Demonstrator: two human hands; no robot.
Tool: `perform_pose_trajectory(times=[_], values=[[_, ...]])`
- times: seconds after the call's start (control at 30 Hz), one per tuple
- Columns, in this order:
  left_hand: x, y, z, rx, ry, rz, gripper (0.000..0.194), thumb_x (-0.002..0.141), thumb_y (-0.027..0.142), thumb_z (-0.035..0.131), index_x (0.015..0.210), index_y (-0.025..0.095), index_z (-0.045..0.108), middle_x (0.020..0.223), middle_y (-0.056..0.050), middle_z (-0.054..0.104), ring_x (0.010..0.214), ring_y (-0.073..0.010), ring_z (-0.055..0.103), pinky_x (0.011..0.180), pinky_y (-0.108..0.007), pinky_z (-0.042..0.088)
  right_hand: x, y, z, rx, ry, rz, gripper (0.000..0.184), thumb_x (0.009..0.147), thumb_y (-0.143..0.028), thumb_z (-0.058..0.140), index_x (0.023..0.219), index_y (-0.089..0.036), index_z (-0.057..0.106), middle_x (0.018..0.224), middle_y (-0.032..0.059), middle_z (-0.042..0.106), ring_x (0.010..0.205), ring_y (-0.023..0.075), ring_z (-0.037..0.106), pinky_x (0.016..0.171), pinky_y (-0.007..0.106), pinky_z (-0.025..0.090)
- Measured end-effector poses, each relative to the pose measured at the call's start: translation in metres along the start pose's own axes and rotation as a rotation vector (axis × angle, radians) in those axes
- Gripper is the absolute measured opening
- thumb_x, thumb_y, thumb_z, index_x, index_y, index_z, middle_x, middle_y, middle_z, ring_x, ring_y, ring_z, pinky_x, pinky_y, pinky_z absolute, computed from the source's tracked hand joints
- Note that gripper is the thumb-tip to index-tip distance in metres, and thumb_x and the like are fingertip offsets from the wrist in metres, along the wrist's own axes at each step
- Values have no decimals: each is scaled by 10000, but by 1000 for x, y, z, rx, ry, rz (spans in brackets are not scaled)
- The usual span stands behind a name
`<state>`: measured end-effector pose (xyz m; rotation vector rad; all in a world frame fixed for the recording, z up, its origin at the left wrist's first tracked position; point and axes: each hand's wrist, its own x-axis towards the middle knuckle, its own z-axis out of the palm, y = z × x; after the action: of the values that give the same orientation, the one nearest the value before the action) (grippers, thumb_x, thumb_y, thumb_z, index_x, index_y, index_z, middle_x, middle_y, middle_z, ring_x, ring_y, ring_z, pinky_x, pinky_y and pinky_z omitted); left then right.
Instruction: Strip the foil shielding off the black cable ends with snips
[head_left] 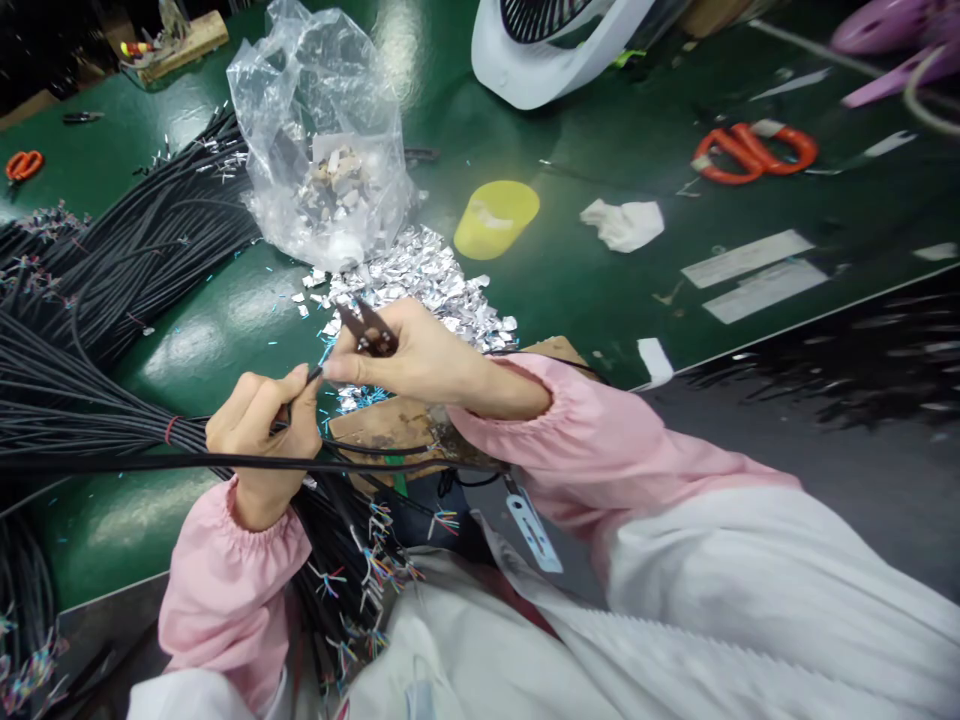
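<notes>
My left hand [268, 425] is closed around a black cable [311, 376], its end between thumb and forefinger. Close by, the thumb and forefinger of my right hand [409, 350] meet near that same cable end. Dark metal cutting pliers [367, 330] lie within my right hand, jaws pointing up and left; their handles are hidden by the palm. Just beyond both hands spreads a heap of silver foil scraps [442, 275], with small blue wire bits [364, 400] nearer me. Black cables with stripped, coloured wire ends [382, 560] hang over the table edge below my left hand.
A clear plastic bag [322, 120] with scraps stands behind the foil. Black cable bundles [142, 250] cover the left side. To the right are a yellow disc [496, 218], orange-handled scissors [754, 152], white strips [750, 258] and a white fan [517, 65]. Cardboard [390, 425] lies at the front edge.
</notes>
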<state>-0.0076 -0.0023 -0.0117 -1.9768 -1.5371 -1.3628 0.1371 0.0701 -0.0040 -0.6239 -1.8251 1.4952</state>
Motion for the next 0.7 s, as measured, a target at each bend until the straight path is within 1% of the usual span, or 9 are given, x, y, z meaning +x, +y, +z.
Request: perform_pose_trajectory(times=[0.07, 0.13, 0.17, 0.23, 0.27, 0.3, 0.37, 0.47, 0.7], values=[[-1, 1, 0, -8, 40, -8, 149, 655, 60, 708, 613, 143, 592, 503, 52, 511, 434, -44, 427, 432, -195, 337, -2, 1, 2, -81, 75, -58, 430, 721, -531, 630, 663, -106, 606, 500, -56, 414, 457, 39, 335, 418, 195, 260], [-2, 1, 1, -34, 104, -19, 164, 638, 38, 718, 636, 143, 592, 524, 54, 516, 444, -45, 433, 435, -197, 347, -4, 1, 3, -167, 161, -126, 400, 793, -497, 570, 852, -106, 635, 605, -19, 517, 535, 65, 436, 479, 200, 343], [-2, 1, 1, -49, 139, -24, 176, 630, 26, 721, 648, 145, 592, 535, 56, 516, 447, -44, 431, 437, -198, 352, -5, 1, 3, -210, 187, -163, 377, 836, -459, 527, 952, -115, 628, 708, 15, 583, 622, 87, 504, 544, 211, 396], [-3, 1, 2, -69, 191, -24, 203, 619, 1, 721, 667, 152, 594, 553, 59, 519, 453, -42, 428, 443, -200, 363, -7, 0, 3, -280, 182, -232, 316, 891, -362, 461, 1053, -138, 613, 932, 68, 641, 823, 122, 571, 690, 245, 450], [-4, 1, 2, -72, 202, -26, 213, 619, -9, 717, 673, 155, 594, 561, 60, 522, 457, -41, 430, 447, -201, 368, -8, 0, 3, -300, 158, -255, 290, 897, -319, 455, 1053, -141, 622, 977, 75, 648, 861, 126, 577, 723, 252, 454], [-4, 1, 2, -72, 209, -23, 220, 621, -18, 712, 678, 158, 593, 568, 59, 525, 459, -41, 432, 449, -202, 371, -9, 0, 3, -307, 128, -270, 271, 892, -288, 466, 1036, -134, 636, 963, 74, 658, 846, 122, 582, 717, 247, 457], [-5, 0, 2, -62, 219, -2, 229, 620, -27, 708, 693, 160, 597, 585, 55, 540, 469, -43, 448, 452, -202, 379, -9, -1, 3, -298, 85, -281, 245, 874, -252, 502, 990, -109, 663, 839, 55, 665, 728, 99, 572, 642, 219, 450], [-5, -1, 3, -44, 229, 37, 228, 618, -24, 707, 707, 159, 604, 599, 53, 554, 475, -45, 470, 454, -199, 387, -9, 0, 3, -277, 76, -282, 231, 862, -238, 527, 948, -93, 684, 695, 20, 625, 598, 71, 509, 542, 192, 405], [-9, -3, 4, 11, 225, 81, 237, 611, -19, 708, 738, 156, 612, 587, 49, 562, 465, -56, 488, 441, -198, 383, -8, 0, 2, -247, 67, -251, 204, 854, -217, 538, 902, -104, 701, 646, 2, 603, 557, 61, 464, 512, 191, 369]])
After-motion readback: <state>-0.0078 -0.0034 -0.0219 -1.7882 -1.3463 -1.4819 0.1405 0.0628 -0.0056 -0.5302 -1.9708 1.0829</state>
